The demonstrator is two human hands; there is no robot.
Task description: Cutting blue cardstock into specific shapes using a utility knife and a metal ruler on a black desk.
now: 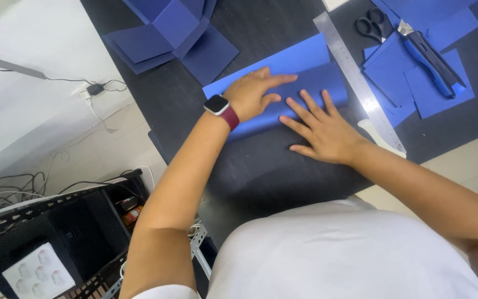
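Dark table (261,166), flat hands on blue paper (305,61)

The left hand (253,93) covers the middle of the folded blue sheet (305,83), so the crease under its palm cannot be seen. The right hand (321,128) hides the sheet's lower edge. The stack of blue card (172,33) and the loose blue pieces (443,22) are cut off by the top edge. The steel ruler (355,77) hides part of a white tool (380,138).
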